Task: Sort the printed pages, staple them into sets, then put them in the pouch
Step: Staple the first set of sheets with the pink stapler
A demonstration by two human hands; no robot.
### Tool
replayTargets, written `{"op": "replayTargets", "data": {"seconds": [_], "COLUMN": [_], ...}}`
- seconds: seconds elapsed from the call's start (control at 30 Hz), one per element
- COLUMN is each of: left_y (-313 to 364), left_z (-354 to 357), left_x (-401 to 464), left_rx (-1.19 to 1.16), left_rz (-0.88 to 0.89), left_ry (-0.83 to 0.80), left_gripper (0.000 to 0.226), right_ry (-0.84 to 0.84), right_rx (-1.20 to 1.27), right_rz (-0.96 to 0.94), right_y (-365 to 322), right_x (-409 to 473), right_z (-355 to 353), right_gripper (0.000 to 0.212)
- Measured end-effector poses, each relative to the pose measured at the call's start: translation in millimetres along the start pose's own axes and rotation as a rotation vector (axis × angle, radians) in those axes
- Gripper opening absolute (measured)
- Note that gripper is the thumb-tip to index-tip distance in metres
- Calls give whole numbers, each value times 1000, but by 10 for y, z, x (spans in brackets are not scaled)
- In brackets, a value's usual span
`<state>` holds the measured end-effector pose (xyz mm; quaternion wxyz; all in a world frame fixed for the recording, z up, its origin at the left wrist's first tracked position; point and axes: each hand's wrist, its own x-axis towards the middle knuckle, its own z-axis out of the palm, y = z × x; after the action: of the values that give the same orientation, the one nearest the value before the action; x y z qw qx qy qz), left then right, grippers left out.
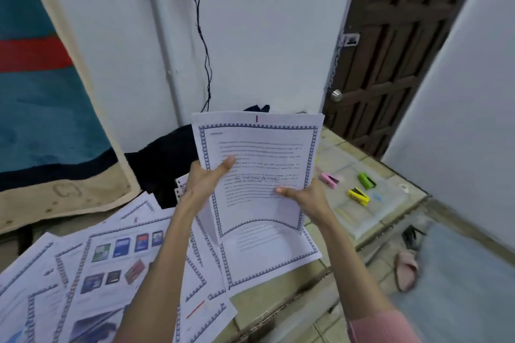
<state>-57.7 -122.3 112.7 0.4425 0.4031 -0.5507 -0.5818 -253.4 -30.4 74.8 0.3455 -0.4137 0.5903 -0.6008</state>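
I hold a thin stack of printed pages [259, 153] upright in front of me; the top sheet has a blue patterned border and grey text. My left hand [206, 178] grips the stack's left edge with the thumb on the front. My right hand [303, 198] grips the lower right edge, thumb across the page. Many more bordered pages [117, 262] lie fanned out on the floor at the lower left, some with colour pictures. A pink stapler [330, 179], a green stapler [367, 180] and a yellow stapler [359, 195] lie on a clear plastic pouch [370, 217] to the right.
A dark cloth [161, 164] lies by the white wall behind the pages. A blue and red rug [41, 120] leans at the left. A brown door [390, 58] stands at the right, with a pink slipper [407, 270] below a tiled step.
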Motion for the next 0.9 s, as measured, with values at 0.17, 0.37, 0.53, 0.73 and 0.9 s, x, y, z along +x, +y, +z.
{"op": "replayTargets", "data": {"seconds": [0.17,0.37,0.53,0.73,0.9], "left_y": [-24,-80,-78,-76,-84], "left_z": [176,157,211,220,215], "left_x": [138,230,253,276,292], "left_rx": [119,169,169,155,155], "left_rz": [58,53,49,58,56], "left_ry": [22,60,76,77,83], "left_gripper": [27,27,29,29,22], "right_ry": [-35,-366,10,-7,80], "right_rx": [-52,-958,-1235,-1295,-1225], "right_rz": [19,315,279,365,324], "right_y": [73,13,370,712,786], "right_x": [54,627,1055,1103,1103], "right_z": [-157,-857,-936,-916,-892], "right_gripper": [35,45,36,32,32]}}
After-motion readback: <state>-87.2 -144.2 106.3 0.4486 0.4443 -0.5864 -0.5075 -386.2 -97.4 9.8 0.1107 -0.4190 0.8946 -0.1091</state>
